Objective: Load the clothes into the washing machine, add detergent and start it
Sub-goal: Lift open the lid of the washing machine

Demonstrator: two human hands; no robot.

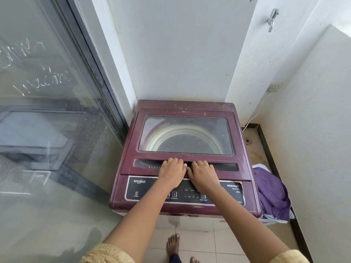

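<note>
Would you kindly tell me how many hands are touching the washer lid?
2: the left hand and right hand sit side by side at the handle recess on the front edge of the closed lid, fingertips curled into it.

- "Whirlpool" stood on the left of the washing machine's control panel [140, 188].
- "WhiteMagic" stood at the panel's right; smaller print under it was unreadable.
- "Water Level" and a boxed "3" sat mid-panel.
- "Machine" was finger-written on the dusty glass door [45, 80].
</note>
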